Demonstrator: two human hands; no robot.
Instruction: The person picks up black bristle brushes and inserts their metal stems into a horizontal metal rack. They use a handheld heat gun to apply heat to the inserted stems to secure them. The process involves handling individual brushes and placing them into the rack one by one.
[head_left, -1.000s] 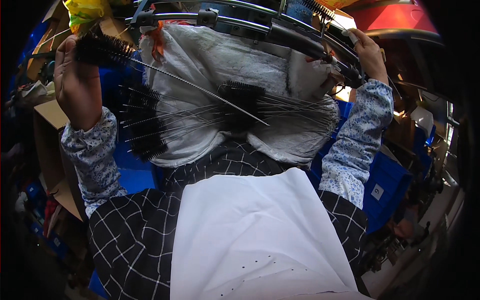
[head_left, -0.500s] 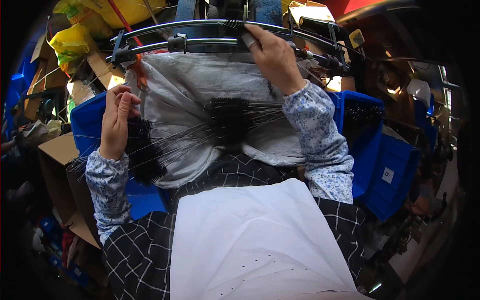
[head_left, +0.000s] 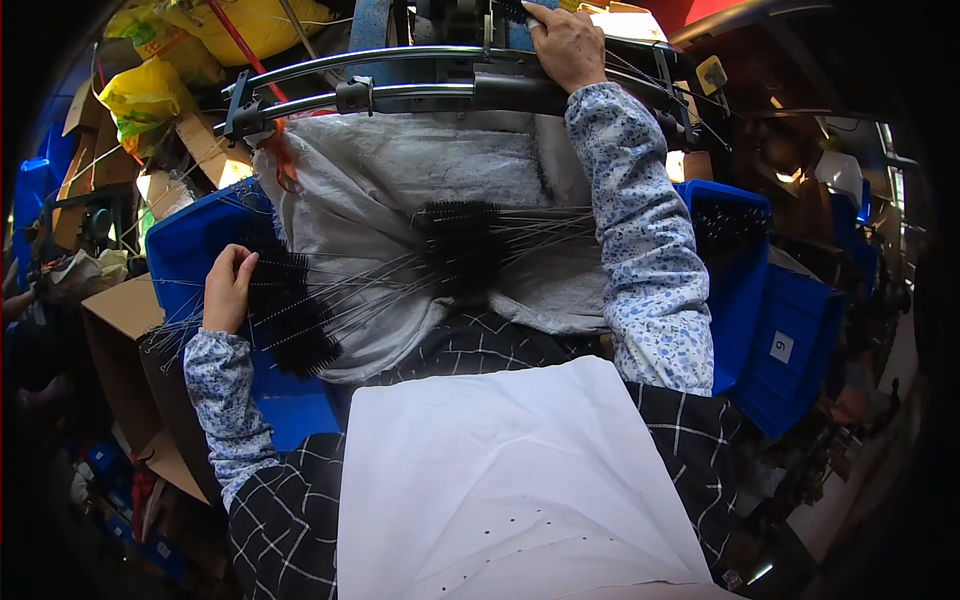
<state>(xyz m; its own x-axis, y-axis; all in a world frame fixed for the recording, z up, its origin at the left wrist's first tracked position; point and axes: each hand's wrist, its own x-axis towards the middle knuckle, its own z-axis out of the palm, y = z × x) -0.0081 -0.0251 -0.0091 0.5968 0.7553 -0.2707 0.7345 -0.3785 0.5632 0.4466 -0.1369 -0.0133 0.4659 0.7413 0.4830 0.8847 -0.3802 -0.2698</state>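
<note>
My right hand (head_left: 572,48) is advancing its gripped brush (head_left: 512,11) toward the machine (head_left: 377,32); my left hand (head_left: 228,290) (can't tell its grip) is lowering.

Bright centre — dark, curved edges

A black-bristled wire brush (head_left: 510,11) at the bare right hand (head_left: 572,46) is being cropped by the upper edge; white cloth (head_left: 345,185) is being partly hidden by piled black brushes (head_left: 459,245).

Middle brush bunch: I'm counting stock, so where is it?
In the head view, the middle brush bunch lies just left of centre on the whitish cloth, between the left bunch and the right sleeve.
</note>
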